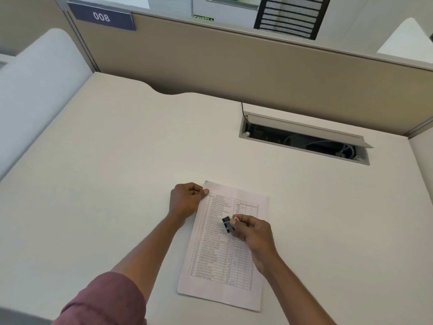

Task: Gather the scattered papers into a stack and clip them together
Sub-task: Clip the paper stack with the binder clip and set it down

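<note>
Fingers (234, 222) of the right hand (254, 233) are pinched on the wire handles of a black binder clip (227, 224), which they hold just above the middle of the papers (234, 266). Whether its mouth is sprung apart, I cannot tell. The papers look already squared into one stack on the desk (117, 184), long axis running away from the person, far end leaning slightly right. The left hand (186, 201) pinches the far left corner, thumb on top. That corner lies ahead and to the left of the clip, so I would judge the clip must travel up the page to reach an edge. Beyond, to the right, a cable hatch (304, 139) stands open.
</note>
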